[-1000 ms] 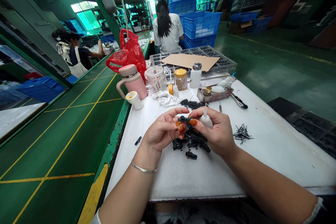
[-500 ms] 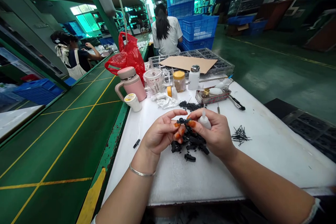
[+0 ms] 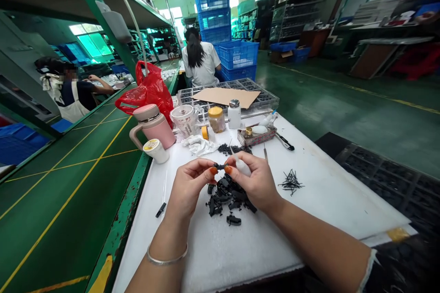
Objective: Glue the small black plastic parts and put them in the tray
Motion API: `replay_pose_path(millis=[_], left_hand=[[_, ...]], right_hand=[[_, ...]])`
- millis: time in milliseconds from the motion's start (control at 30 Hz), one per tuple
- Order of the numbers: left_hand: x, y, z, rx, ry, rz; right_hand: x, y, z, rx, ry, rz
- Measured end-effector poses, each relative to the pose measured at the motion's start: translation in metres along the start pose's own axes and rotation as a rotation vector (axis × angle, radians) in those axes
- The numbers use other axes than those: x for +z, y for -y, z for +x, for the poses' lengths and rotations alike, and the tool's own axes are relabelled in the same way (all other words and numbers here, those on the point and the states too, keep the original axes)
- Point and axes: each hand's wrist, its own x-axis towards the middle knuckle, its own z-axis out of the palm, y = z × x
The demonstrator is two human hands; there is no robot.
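Between the fingertips of both hands is a small black plastic part (image 3: 220,166), pinched at each end above the white tabletop. My left hand (image 3: 190,185) is closed on its left end, thumb and forefinger together. My right hand (image 3: 256,178) pinches the other end and also keeps a small white squeeze bottle (image 3: 243,167) with a thin tip tucked in its palm. Under the hands lies a pile of black plastic parts (image 3: 225,194), partly hidden by the right hand. A single black part (image 3: 233,220) sits just in front of the pile.
Behind the pile are tiny black pieces (image 3: 225,149), a crumpled tissue (image 3: 201,145), a pink mug (image 3: 158,130), a yellow-lidded jar (image 3: 216,121) and a small box (image 3: 257,137). Thin black pins (image 3: 291,182) lie right, a knife (image 3: 285,142) beyond. A green conveyor belt (image 3: 68,201) runs left. Two people sit farther off.
The camera view has turned to the right, shifting the scene leftward. My left fingers have curled in, and the black part is now held level between both hands.
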Motion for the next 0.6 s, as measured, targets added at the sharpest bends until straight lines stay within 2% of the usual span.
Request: replay_pose_path(millis=[167, 333, 467, 533, 600], left_hand=[[-0.005, 0.001, 0.003, 0.051, -0.051, 0.14], [-0.011, 0.009, 0.01, 0.064, -0.096, 0.498], [-0.012, 0.022, 0.013, 0.009, 0.064, 0.739], [-0.013, 0.024, 0.014, -0.037, 0.16, 0.793], [-0.018, 0.019, 0.014, -0.055, 0.193, 0.79]], right_hand=[[0.0, -0.001, 0.001, -0.036, -0.012, -0.011], [-0.008, -0.005, 0.008, 0.015, -0.139, -0.011], [-0.012, -0.007, 0.011, 0.021, -0.172, -0.009], [-0.011, -0.007, 0.01, 0.009, -0.164, -0.012], [-0.01, -0.007, 0.01, 0.004, -0.157, -0.012]])
